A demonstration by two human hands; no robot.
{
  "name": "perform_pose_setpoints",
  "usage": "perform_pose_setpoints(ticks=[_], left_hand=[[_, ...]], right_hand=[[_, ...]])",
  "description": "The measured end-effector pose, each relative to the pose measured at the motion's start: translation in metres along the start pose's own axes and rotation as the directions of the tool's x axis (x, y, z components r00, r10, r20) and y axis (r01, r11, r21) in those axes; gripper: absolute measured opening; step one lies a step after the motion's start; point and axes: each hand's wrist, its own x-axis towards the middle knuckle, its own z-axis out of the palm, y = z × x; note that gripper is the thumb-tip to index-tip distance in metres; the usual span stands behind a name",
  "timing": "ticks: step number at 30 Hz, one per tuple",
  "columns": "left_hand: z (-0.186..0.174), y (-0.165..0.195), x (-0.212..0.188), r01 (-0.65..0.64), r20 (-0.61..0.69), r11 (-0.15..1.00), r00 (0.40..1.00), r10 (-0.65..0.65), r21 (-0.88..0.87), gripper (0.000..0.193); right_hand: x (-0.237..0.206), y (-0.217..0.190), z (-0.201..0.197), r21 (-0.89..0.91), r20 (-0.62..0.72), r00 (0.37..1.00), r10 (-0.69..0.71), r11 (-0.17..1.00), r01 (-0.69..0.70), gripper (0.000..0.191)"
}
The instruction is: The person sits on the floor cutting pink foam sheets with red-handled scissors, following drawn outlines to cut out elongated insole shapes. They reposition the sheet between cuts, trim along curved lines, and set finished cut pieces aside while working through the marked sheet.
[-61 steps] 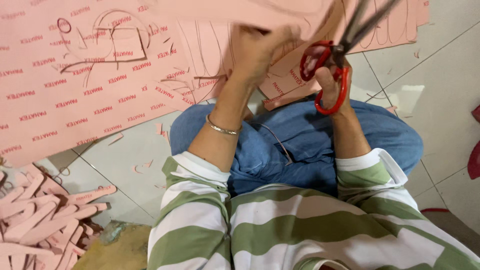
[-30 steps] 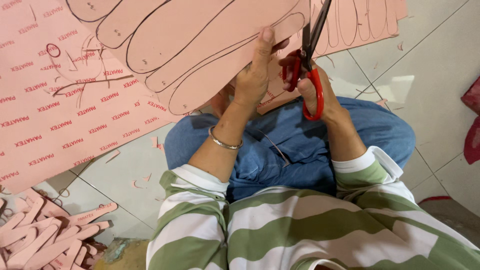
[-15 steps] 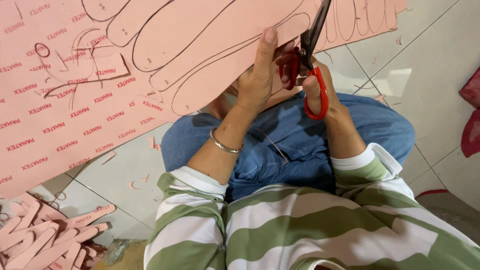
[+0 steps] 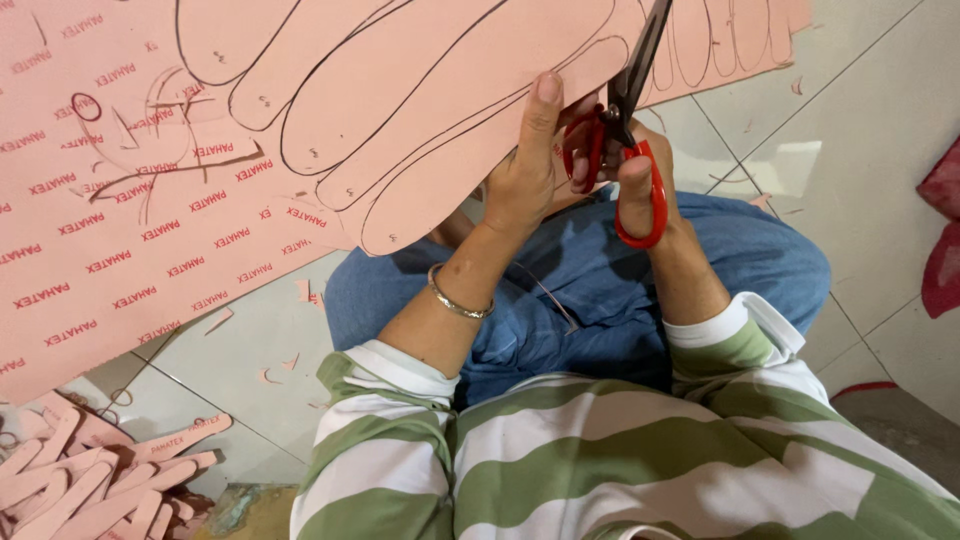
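- I am looking down at a big pink sheet (image 4: 420, 110) that is filling the upper left of the view, drawn all over with long rounded outlines in black pen and carrying rows of red print.
- My left hand (image 4: 520, 180) is gripping the sheet at its lower edge, thumb lying flat up the near face and the other fingers hidden behind it, so it is pinching the sheet between them.
- A thin gold bangle (image 4: 455, 300) is sitting on that wrist.
- My right hand (image 4: 640, 185) is holding the red-handled scissors (image 4: 625, 130), fingers threaded through the loops and curled closed around them.
- The dark blades are pointing up and away from me, running into the sheet's edge just right of my left thumb; how far they are parted I cannot tell.
- Both hands are working close together, nearly touching, above my lap in blue trousers (image 4: 600, 300).
- My sleeves are striped green and white (image 4: 600, 450).
- Down in the lower left corner, a heap of cut pink strips (image 4: 90, 475) is lying on the tiled floor (image 4: 860, 150), well apart from my hands.
- Small pink scraps (image 4: 300, 290) are lying scattered on the tiles under the sheet.
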Motion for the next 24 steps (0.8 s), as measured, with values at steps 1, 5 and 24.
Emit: perform_pose_setpoints(ticks=[1,5,24], left_hand=[[0.001,0.0,0.0,-0.037,-0.004,0.999,0.999,0.037,0.011,0.054],[0.0,-0.001,-0.001,0.005,0.076,0.992,0.997,0.005,-0.126,0.05],[-0.026,-0.03,0.006,0.139,0.146,0.961,0.984,-0.106,-0.239,0.043]], right_hand=[[-0.001,0.001,0.0,0.007,0.003,1.0,0.004,1.0,-0.004,0.113],[-0.001,0.005,0.002,0.042,-0.022,1.0,0.012,0.999,-0.011,0.108],[-0.007,0.02,-0.018,0.074,0.02,0.998,0.06,0.995,-0.061,0.116]])
